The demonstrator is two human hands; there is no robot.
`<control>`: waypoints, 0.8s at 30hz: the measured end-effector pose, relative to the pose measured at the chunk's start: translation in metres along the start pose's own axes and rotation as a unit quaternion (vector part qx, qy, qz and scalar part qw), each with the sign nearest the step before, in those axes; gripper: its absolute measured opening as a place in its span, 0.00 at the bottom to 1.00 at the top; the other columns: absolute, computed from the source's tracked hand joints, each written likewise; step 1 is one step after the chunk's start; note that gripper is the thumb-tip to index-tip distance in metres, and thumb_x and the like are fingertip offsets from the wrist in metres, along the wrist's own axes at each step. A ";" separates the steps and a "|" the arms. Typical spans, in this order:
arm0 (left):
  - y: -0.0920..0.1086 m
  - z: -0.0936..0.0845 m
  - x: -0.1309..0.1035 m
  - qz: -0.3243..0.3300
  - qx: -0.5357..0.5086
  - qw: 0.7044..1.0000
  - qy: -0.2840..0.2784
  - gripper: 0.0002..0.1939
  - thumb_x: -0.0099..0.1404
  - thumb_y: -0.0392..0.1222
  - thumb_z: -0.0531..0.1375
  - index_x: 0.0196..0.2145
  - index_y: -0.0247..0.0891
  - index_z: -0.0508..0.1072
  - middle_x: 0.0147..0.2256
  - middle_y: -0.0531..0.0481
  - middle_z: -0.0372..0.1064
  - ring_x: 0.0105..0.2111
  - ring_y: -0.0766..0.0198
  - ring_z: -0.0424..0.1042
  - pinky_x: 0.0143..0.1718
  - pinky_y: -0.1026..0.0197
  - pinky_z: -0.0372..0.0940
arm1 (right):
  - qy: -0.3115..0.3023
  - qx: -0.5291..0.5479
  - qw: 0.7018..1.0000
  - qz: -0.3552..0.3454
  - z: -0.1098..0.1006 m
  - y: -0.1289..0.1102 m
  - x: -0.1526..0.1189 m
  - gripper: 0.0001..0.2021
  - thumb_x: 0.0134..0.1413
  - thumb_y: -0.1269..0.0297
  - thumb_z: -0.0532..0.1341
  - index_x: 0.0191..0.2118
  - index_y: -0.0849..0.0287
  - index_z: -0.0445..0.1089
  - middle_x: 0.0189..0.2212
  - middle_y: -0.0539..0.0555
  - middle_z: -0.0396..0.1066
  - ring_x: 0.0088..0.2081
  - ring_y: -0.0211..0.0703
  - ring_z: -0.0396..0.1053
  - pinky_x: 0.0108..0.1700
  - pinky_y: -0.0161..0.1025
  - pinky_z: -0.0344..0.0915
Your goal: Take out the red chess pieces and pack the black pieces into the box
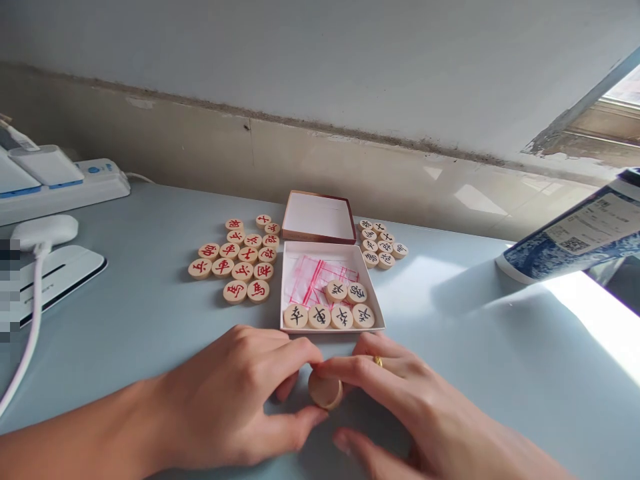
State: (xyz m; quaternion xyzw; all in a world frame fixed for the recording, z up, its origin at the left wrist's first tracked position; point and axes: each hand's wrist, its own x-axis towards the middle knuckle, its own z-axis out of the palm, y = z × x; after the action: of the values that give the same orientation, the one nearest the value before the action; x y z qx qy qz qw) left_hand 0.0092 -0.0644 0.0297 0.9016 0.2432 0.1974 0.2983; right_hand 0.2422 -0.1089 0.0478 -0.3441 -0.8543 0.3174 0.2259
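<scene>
A Chinese chess piece [325, 389] stands tilted between my hands, in front of the white box tray, its plain face toward me. My left hand [240, 393] pinches it, thumb at the bottom and index finger at the top. The index fingertip of my right hand [400, 393], which wears a gold ring, touches the piece's upper edge. That hand's thumb is apart from it. Inside the box tray [379, 319], several black-lettered pieces [319, 316] lie at the near side, partly over a folded sheet with red lines [310, 273].
Red-lettered pieces [243, 270] lie left of the tray, more black-lettered pieces [385, 247] to its right. The box lid [320, 217] is behind it. A power strip [100, 180] and a white cable [36, 320] are at left, a blue-patterned cylinder [565, 233] at right.
</scene>
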 end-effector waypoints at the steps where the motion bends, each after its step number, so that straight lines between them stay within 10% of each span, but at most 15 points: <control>1: 0.000 0.000 0.000 0.001 0.001 1.000 0.002 0.12 0.59 0.31 0.64 0.41 0.41 0.72 0.27 0.62 0.66 0.24 0.72 0.69 0.29 0.68 0.59 | 0.000 -0.007 1.000 0.009 0.000 -0.001 -0.001 0.14 0.60 0.70 0.63 0.51 0.55 0.68 0.41 0.47 0.78 0.39 0.39 0.70 0.45 0.37 0.71; 24: -0.007 0.001 -0.002 0.047 0.011 0.999 0.011 0.15 0.66 0.31 0.58 0.50 0.42 0.68 0.39 0.58 0.75 0.35 0.69 0.75 0.35 0.67 0.64 | 0.065 0.006 0.998 -0.011 0.008 0.009 -0.001 0.07 0.65 0.73 0.60 0.44 0.55 0.62 0.32 0.43 0.72 0.27 0.28 0.64 0.31 0.26 0.62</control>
State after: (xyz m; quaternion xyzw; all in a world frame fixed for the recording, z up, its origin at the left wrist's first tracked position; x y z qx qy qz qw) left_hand 0.0055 -0.0608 0.0244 0.9129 0.2063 0.2183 0.2765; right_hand 0.2420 -0.1081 0.0353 -0.3530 -0.8399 0.2968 0.2861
